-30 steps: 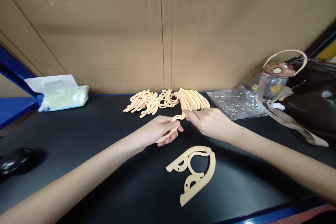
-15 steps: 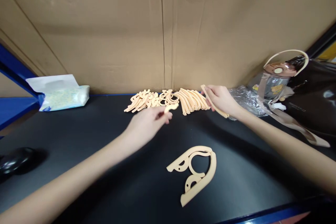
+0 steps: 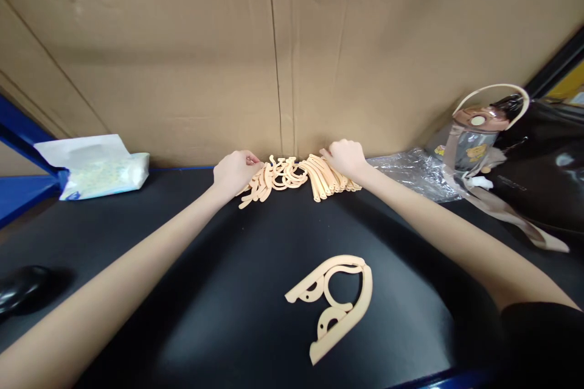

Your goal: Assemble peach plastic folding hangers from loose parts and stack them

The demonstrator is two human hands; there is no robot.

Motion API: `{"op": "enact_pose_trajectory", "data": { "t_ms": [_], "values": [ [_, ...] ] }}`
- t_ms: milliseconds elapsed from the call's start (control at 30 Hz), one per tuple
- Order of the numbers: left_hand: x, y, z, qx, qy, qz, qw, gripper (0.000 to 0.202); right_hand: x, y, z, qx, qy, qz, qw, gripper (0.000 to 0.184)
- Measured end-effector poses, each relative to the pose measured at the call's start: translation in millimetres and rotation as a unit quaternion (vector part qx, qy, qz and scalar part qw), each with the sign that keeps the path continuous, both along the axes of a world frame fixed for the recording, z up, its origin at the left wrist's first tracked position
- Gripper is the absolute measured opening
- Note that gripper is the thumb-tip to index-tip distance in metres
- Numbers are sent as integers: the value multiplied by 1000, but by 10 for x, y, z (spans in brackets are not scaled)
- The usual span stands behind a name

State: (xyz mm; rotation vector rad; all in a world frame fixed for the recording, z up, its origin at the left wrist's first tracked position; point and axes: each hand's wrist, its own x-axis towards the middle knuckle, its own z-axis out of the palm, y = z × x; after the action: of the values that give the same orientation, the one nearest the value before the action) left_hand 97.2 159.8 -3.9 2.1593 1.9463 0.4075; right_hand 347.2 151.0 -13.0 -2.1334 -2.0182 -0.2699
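My left hand (image 3: 233,171) is at the left end of a heap of small curved beige plastic pieces (image 3: 261,185), fingers curled over it; what they grip is hidden. My right hand (image 3: 345,157) reaches over the back of a row of long beige hanger arms (image 3: 323,177). Its fingers are bent down among them, and I cannot see what they hold. Between the two groups lie several beige hooks (image 3: 288,175). Closer to me, a folded beige plastic hanger (image 3: 349,319) rests flat on the black table, its hook curled inside its two arms.
A cardboard wall (image 3: 205,73) rises behind the table (image 3: 219,304). A pack of wipes (image 3: 104,170) lies at left, above a black computer mouse (image 3: 22,285). At right are clear plastic wrap (image 3: 413,173), a bottle with a strap (image 3: 474,140) and a dark bag (image 3: 542,170).
My left hand has moved back and left to the heap, where the small piece it held is out of sight. My right hand has shifted left over the row; its long arm piece no longer shows separately.
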Motion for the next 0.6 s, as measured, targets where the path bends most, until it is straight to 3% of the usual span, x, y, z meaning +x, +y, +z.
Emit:
{"op": "enact_pose_trajectory", "data": {
  "t_ms": [167,267,600],
  "values": [
    [-48,-196,56,43,23,-9,999,26,-14,-122,95,15,10,12,1000,48],
    [-72,-301,67,62,38,-26,997,25,-13,-275,146,20,18,36,999,47],
    [151,-418,-124,102,134,-114,979,45,-177,-925,199,10,35,147,988,33]
  ]
}}
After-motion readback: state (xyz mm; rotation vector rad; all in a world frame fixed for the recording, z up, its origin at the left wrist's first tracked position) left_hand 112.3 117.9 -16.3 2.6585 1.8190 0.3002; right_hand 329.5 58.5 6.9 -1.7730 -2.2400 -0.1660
